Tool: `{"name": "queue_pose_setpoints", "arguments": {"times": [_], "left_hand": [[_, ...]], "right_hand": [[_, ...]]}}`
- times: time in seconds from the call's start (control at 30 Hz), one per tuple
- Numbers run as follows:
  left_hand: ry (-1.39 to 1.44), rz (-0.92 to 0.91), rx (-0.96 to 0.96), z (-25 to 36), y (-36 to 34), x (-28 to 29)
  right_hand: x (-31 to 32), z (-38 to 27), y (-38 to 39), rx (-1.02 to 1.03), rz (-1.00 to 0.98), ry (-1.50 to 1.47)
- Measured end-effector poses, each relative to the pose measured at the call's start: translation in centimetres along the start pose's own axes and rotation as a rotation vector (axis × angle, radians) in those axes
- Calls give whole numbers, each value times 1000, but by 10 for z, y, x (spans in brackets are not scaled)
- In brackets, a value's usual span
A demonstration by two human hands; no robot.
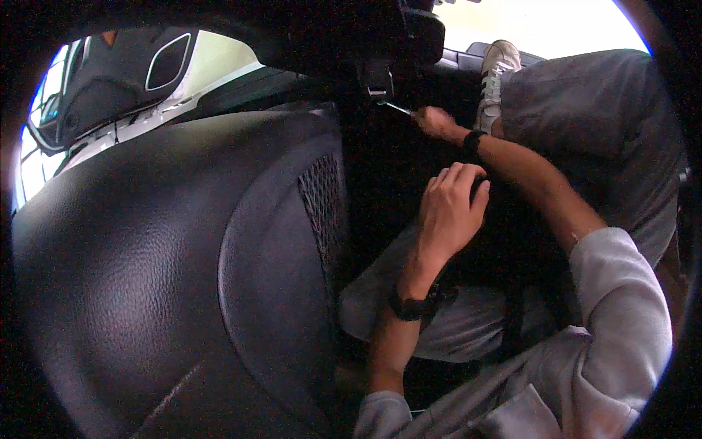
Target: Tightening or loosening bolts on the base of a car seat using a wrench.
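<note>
My right hand [436,123] is closed around the end of a slim silver wrench-like tool [397,108]. The tool's far end meets or lies close to a small metal bracket [377,92] under a dark fitting; whether it is seated on a fastener is too dark to tell. Nearer to me, my left hand [451,207] hangs palm down above my legs, thumb apart and fingers loosely bent, with nothing visible in it. Dark shadow hides whatever lies below both hands.
A black leather seat back [131,278] with a mesh pocket [322,205] fills the left side. My shoe [497,77] and bent leg [578,102] are at the far right. Through an opening at upper left shows a car door [131,73].
</note>
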State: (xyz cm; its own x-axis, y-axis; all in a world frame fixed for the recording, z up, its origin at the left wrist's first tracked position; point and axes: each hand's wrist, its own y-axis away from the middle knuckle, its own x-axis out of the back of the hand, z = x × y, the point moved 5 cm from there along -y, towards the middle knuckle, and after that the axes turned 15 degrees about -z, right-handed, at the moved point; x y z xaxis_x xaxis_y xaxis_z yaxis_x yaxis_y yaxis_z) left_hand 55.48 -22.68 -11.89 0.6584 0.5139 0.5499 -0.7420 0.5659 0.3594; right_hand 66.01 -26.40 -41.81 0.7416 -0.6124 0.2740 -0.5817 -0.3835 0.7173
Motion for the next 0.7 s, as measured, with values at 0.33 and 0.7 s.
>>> {"name": "queue_pose_setpoints", "arguments": {"times": [0.33,0.7], "left_hand": [[51,-38,-39,20,-11,-16],[8,-23,-54,20,-10,-13]], "right_hand": [[-8,17,26,-139,80,-40],[-15,-16,30,-87,31,-106]]}}
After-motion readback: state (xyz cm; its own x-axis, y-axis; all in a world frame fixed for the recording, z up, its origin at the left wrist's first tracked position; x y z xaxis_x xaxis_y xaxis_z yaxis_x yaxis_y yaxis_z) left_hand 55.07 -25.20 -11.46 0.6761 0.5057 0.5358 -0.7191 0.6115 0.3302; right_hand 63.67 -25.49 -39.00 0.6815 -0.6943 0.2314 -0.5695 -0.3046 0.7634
